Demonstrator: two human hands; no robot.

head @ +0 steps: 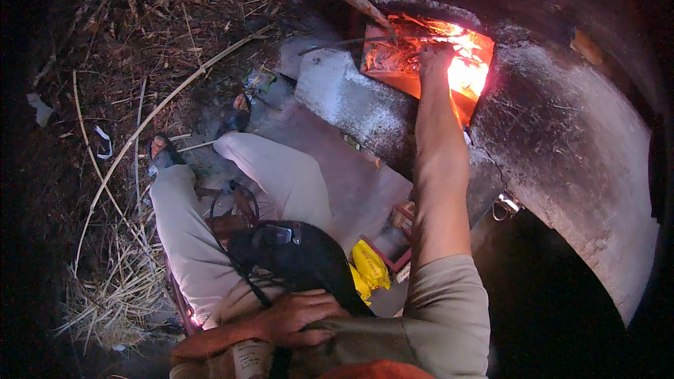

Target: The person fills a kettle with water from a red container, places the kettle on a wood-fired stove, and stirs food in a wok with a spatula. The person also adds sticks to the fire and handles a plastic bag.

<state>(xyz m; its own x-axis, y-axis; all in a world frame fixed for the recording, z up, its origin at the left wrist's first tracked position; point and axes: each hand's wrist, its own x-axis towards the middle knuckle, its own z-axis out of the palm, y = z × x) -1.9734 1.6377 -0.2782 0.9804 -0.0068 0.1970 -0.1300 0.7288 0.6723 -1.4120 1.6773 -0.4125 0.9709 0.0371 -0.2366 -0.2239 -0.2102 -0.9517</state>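
My right hand (pixel 437 56) reaches into the glowing mouth of a clay stove, beside bright flames (pixel 472 71). A thin stick (pixel 342 42) crosses the opening and meets this hand at the fingers. Glare and the angle hide whether the fingers are around it. A thicker piece of firewood (pixel 363 4) leans into the fire from the upper left. My left hand (pixel 303 317) lies across my waist, fingers extended, with nothing visible in it. Just beyond it, a black bag or cloth (pixel 310 258) rests on my lap.
The stove's curved wall (pixel 558 142) rises at the right. A pale block (pixel 353 100) sits before the fire mouth. Yellow packets (pixel 370 266) lie by a red-edged box (pixel 392 247). Long stalks (pixel 158 108) and straw (pixel 118 295) cover the ground at left, near my feet.
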